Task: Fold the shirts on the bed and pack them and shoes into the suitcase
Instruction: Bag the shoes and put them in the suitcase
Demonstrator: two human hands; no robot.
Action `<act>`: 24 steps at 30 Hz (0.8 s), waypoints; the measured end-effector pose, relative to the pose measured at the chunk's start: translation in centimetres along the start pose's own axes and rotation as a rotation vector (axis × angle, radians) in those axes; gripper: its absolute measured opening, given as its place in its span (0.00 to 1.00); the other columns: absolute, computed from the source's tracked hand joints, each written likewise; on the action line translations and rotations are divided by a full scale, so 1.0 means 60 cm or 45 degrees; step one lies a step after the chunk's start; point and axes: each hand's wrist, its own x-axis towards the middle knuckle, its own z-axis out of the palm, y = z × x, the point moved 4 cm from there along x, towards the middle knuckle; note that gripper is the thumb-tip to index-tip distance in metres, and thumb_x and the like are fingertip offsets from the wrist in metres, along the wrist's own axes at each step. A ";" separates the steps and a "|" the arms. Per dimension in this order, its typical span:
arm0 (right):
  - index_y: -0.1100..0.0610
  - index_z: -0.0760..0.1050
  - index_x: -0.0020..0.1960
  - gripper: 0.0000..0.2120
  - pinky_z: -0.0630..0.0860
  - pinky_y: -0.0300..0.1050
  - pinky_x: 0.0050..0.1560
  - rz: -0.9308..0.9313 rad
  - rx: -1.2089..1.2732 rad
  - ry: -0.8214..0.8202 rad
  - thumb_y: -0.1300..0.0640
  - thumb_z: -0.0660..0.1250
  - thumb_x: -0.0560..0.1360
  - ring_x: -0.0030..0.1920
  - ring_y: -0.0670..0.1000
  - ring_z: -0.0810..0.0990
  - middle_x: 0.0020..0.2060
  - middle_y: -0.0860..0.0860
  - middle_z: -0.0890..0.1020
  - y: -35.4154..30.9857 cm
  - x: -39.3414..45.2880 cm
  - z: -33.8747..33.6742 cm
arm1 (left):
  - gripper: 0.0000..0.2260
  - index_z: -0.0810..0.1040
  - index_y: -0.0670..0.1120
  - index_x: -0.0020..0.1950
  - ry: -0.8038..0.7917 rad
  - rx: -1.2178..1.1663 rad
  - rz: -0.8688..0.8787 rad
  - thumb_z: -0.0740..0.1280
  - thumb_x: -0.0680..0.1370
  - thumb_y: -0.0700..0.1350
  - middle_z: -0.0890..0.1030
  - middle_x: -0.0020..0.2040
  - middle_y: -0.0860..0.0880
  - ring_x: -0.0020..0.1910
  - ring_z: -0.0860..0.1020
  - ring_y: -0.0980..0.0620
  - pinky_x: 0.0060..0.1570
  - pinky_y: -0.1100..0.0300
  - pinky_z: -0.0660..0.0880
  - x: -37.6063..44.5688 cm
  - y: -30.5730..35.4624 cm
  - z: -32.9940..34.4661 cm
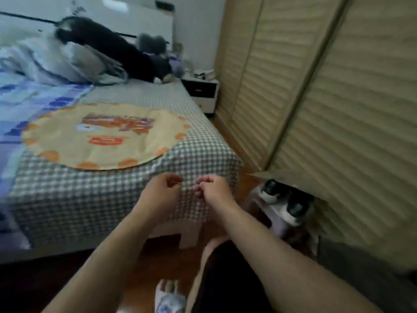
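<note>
My left hand [161, 188] and my right hand [213, 189] hover side by side in front of the near right corner of the bed [94, 195], which has a grey checked sheet. Neither hand holds anything. The left hand's fingers are loosely curved and apart; the right hand's fingers are curled in. Crumpled pale and black clothes [74, 57] lie heaped far up the bed near the headboard. A pair of white and dark shoes [282, 204] sits on a small pale stool to the right of the bed corner. A dark grey object [361, 265], possibly the suitcase, lies at the lower right.
A round yellow printed mat [106, 136] lies on the bed beside a blue patterned blanket [29, 102]. Louvred wardrobe doors [338, 98] fill the right side. A white and black nightstand [200, 91] stands beyond the bed. My slippered foot [169, 299] rests on the wooden floor.
</note>
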 end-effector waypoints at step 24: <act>0.59 0.68 0.72 0.23 0.65 0.55 0.70 0.003 -1.759 0.541 0.57 0.65 0.78 0.69 0.60 0.67 0.70 0.55 0.70 0.154 0.274 -0.561 | 0.10 0.77 0.52 0.64 -0.410 0.269 -0.138 0.62 0.84 0.45 0.79 0.53 0.55 0.45 0.81 0.54 0.38 0.62 0.78 0.103 0.101 0.338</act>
